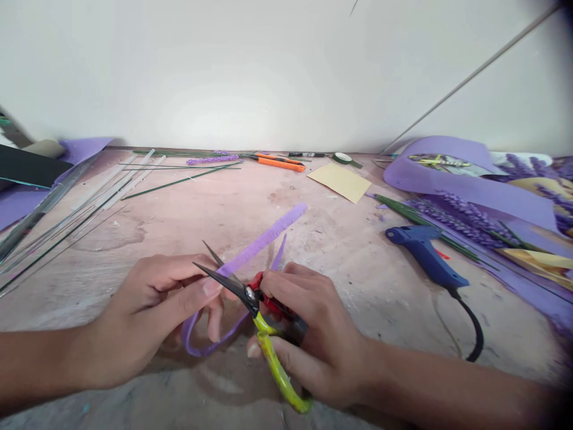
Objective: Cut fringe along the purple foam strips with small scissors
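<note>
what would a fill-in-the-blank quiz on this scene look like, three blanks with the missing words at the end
1. The left hand pinches a strip whose colour is ____.
2. In the right hand, the blades of the scissors stand ____, not shut.
3. The blue glue gun lies toward the ____ side of the picture.

Missing words: purple; open; right

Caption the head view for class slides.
Left hand holds a thin purple strip; right hand holds opened, yellow-handled metal scissors.
</note>
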Demonstrator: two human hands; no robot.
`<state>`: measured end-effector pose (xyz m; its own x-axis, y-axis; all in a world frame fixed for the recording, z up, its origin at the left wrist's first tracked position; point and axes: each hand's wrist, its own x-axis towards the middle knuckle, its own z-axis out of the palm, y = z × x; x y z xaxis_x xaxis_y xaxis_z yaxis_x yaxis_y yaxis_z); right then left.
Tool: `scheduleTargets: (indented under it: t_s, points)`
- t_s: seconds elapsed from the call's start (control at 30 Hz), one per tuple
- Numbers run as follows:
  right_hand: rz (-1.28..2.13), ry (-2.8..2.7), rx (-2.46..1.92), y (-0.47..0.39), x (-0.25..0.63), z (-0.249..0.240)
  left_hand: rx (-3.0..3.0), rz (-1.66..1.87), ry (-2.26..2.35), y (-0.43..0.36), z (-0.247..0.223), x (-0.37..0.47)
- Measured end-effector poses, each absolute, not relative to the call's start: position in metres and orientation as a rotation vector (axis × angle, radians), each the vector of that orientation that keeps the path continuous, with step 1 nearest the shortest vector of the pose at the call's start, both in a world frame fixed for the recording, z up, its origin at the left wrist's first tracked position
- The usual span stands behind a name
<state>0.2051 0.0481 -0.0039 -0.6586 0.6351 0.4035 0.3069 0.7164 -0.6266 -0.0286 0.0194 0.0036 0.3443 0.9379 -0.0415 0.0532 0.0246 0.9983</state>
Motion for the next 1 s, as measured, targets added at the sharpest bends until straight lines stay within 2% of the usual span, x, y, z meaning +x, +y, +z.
scheduleTargets:
  t_s: [1.0]
  points:
    - [0.717,-2.294,-0.719,0.0477,0.2059,-0.0050,1.221,0.872,0.956,0.0198,0.0011,-0.0318]
